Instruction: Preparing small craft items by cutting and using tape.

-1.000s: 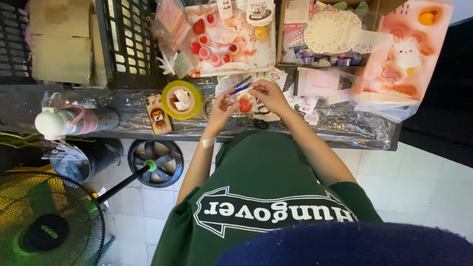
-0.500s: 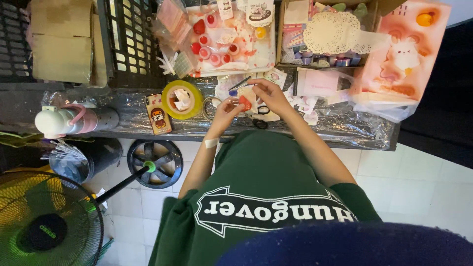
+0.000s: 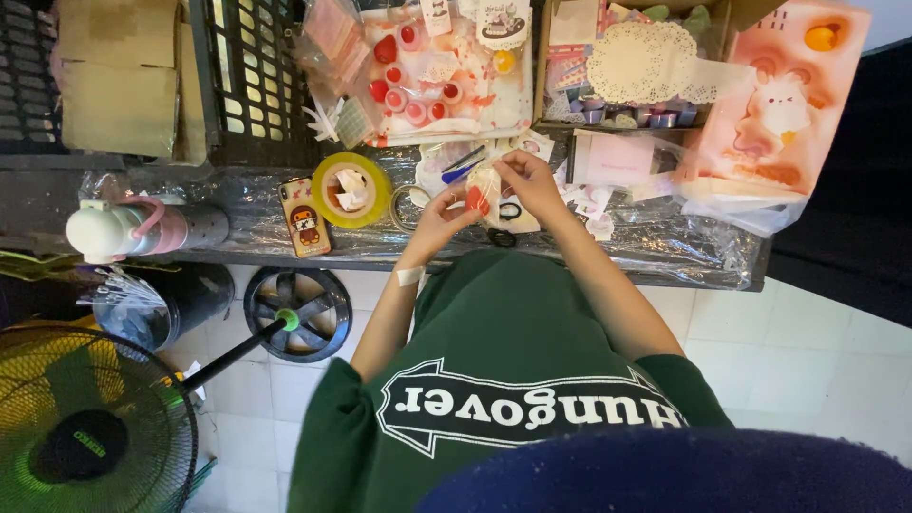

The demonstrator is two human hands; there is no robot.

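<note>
Head view: left hand [image 3: 439,217] and right hand [image 3: 525,180] pinch a small clear packet [image 3: 483,192], its red contents indistinct.

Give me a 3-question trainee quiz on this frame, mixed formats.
1. True or false: the phone lies left of the yellow tape roll.
2. Which hands touch the small clear packet with a red piece? A) left hand only B) right hand only C) both
3. Fill in: the white-and-pink bottle lies on its ____.

Key:
1. True.
2. C: left hand and right hand pinch it over the plastic-covered table.
3. Side.
</note>
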